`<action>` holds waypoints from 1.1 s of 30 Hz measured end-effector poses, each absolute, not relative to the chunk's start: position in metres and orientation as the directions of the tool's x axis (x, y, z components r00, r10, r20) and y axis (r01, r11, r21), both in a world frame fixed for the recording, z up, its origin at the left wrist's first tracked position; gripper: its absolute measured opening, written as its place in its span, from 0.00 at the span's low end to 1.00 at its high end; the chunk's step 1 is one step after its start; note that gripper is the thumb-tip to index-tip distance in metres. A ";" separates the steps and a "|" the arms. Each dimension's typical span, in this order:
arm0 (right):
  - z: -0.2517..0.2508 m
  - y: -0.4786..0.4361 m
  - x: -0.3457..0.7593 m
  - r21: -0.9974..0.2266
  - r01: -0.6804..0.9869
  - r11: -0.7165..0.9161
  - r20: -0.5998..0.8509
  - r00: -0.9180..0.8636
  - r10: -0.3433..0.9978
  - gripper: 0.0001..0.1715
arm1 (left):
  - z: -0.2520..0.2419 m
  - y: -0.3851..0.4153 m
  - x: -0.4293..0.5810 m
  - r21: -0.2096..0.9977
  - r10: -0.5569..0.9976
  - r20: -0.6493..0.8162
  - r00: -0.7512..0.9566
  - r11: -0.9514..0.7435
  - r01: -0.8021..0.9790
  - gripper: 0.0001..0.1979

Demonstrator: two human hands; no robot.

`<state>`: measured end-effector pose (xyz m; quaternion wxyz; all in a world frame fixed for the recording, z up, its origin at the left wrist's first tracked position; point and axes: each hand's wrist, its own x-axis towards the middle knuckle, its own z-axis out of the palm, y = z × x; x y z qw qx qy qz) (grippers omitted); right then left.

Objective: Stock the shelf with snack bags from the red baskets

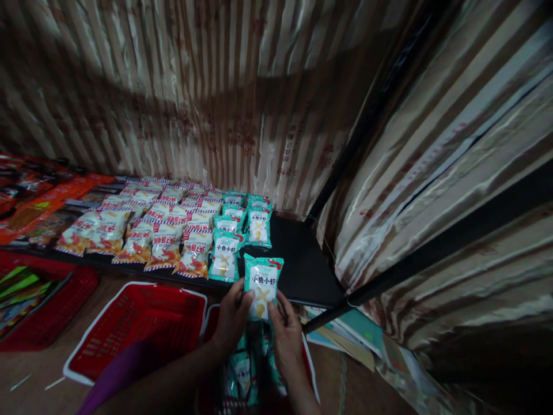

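A teal and white snack packet (262, 285) is held upright between my two hands, in front of the black shelf's near edge. My left hand (233, 314) pinches its lower left side, and my right hand (286, 328) grips the lower right side. Behind it, similar teal packets (224, 256) lie in two columns on the black shelf (302, 253). Left of those are rows of white and orange snack packets (165, 242). Below my hands, more teal packets (242, 372) lie in a red basket, partly hidden by my arms.
A red basket (144, 323) with a white rim stands on the floor at left, beside another red basket (82, 288) of colourful packets. Orange packages (56, 202) lie at the shelf's far left. Black poles (345, 164) and striped sheeting (242, 98) enclose the shelf. Papers (358, 328) lie lower right.
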<state>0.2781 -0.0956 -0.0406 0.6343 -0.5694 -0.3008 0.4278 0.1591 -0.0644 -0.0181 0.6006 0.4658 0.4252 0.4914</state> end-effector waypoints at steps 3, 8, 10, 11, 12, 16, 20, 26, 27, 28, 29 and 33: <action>-0.040 -0.091 0.281 -0.987 -0.159 0.008 -0.067 0.465 0.883 0.34 | -0.020 -0.056 0.170 0.980 0.993 -0.062 0.100 0.079 -0.183 0.20; -0.047 -0.084 0.289 -0.993 -0.114 0.008 -0.051 0.511 0.858 0.32 | -0.034 -0.039 0.189 0.972 0.998 -0.017 0.068 0.032 -0.231 0.19; -0.050 -0.080 0.292 -0.995 -0.102 0.002 -0.054 0.541 0.839 0.32 | -0.039 -0.034 0.194 0.972 0.997 -0.005 0.082 0.024 -0.236 0.19; -0.052 -0.078 0.293 -0.996 -0.090 0.000 -0.050 0.557 0.829 0.32 | -0.041 -0.032 0.196 0.972 0.996 -0.002 0.084 0.022 -0.234 0.19; -0.053 -0.076 0.294 -0.997 -0.076 0.004 -0.040 0.571 0.820 0.33 | -0.041 -0.030 0.197 0.974 0.997 0.003 0.081 0.015 -0.227 0.19; -0.055 -0.066 0.295 -0.996 -0.076 0.050 -0.004 0.583 0.812 0.35 | -0.037 -0.024 0.200 0.987 0.997 0.056 0.045 -0.048 -0.154 0.19; -0.050 -0.057 0.289 -0.986 -0.152 0.075 -0.025 0.565 0.824 0.38 | -0.036 -0.017 0.199 0.993 0.994 0.111 0.009 -0.110 -0.050 0.18; -0.035 -0.047 0.283 -0.988 -0.057 0.145 0.077 0.630 0.772 0.27 | -0.029 -0.008 0.196 0.988 0.991 0.130 0.034 -0.133 0.082 0.22; -0.033 -0.044 0.283 -0.985 -0.036 0.167 0.107 0.634 0.766 0.26 | -0.026 -0.006 0.195 0.984 0.989 0.147 0.032 -0.149 0.102 0.23; -0.031 -0.040 0.284 -0.983 -0.017 0.185 0.132 0.633 0.762 0.25 | -0.024 -0.005 0.195 0.977 0.985 0.171 0.025 -0.173 0.124 0.23; -0.030 -0.036 0.285 -0.981 -0.001 0.196 0.151 0.630 0.762 0.24 | -0.022 -0.004 0.195 0.968 0.979 0.202 0.018 -0.203 0.148 0.23; -0.026 -0.016 0.291 -0.977 0.045 0.208 0.192 0.613 0.767 0.24 | -0.018 0.001 0.196 0.923 0.953 0.301 0.026 -0.298 0.243 0.26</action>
